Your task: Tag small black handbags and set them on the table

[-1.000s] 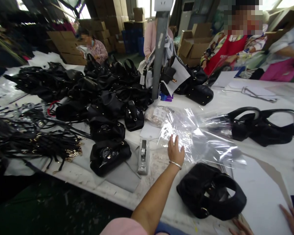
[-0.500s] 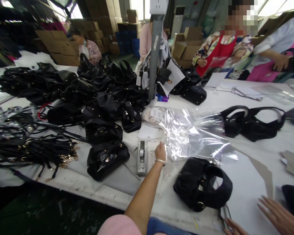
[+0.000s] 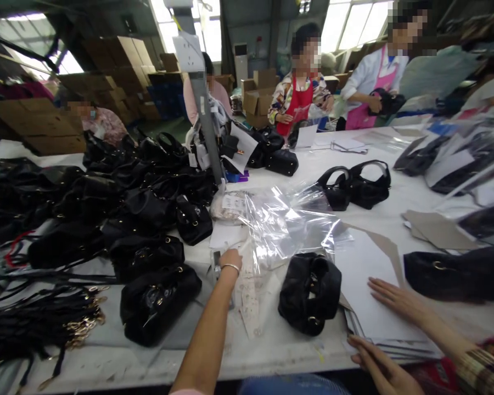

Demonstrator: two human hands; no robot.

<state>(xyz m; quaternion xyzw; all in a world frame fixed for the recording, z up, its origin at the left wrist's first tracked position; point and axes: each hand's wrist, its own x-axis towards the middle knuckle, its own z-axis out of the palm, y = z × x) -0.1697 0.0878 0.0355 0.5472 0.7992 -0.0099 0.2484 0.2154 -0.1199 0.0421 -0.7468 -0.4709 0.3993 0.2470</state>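
Note:
My left hand (image 3: 230, 261) reaches over the table with its fingers closed, a bracelet at the wrist. Whatever its fingers hold is too small or hidden to make out. It covers much of a long grey device (image 3: 216, 261) with a metal part. To its right lie clear plastic bags (image 3: 271, 219), and a pale printed strip (image 3: 250, 302) runs below them. A black handbag (image 3: 298, 296) with a looped handle sits farther right. Another black handbag (image 3: 160, 304), with clear wrap around its fittings, rests left of my forearm. My right hand is out of view.
A co-worker's hands (image 3: 399, 302) rest at a stack of white sheets (image 3: 362, 269) on the right. Black bags (image 3: 140, 214) heap up on the left, with straps (image 3: 45, 323) in front. A grey post (image 3: 208, 120) rises mid-table. Several people stand or sit beyond.
My view has swung to the right. My left hand has moved left, from beside the plastic bags to over the grey device. The co-worker's hands still lie by the white sheets.

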